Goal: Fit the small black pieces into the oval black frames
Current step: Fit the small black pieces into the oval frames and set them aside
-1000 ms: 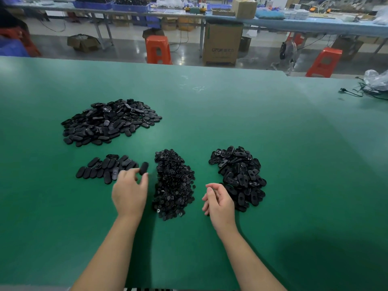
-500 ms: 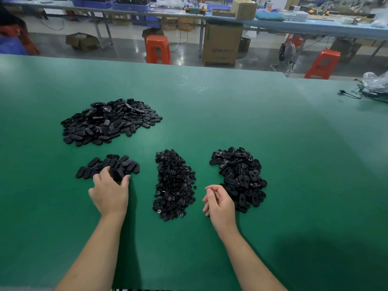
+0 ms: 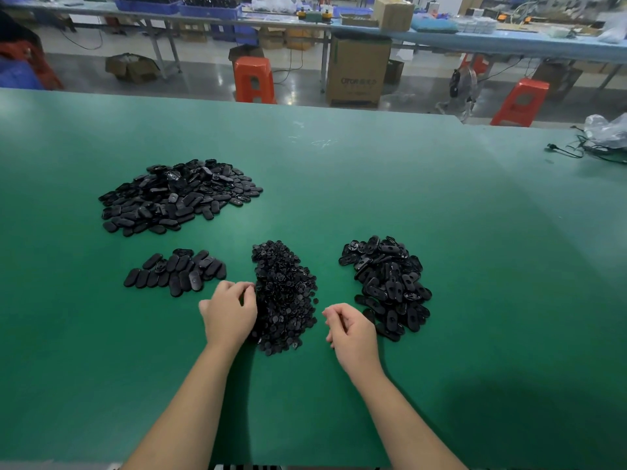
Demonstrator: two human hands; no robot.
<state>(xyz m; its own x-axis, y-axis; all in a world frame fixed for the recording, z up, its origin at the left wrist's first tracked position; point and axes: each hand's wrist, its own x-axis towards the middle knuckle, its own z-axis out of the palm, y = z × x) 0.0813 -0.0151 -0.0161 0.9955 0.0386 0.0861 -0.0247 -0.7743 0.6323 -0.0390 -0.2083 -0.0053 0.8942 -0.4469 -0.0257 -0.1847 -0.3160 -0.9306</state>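
Your left hand (image 3: 230, 313) curls into the pile of small black pieces (image 3: 283, 296), perhaps pinching one; right hand (image 3: 353, 329) hangs loose, empty. Next, grab an oval frame (image 3: 390, 286).

A wide green desk (image 3: 373, 171) fills the near part of the room. Past its far edge lies a shiny grey floor (image 3: 203, 72) that catches the light. On it stand three orange plastic stools (image 3: 254, 79), a tall cardboard box (image 3: 356, 69) and a small open carton (image 3: 130, 66). A long pale-blue workbench (image 3: 509, 45) runs along the back, loaded with blue bins (image 3: 210, 8) and another cardboard box (image 3: 393, 13). At the right edge of the desk lie a clear plastic bag (image 3: 607, 130) and a black cable (image 3: 570, 151).
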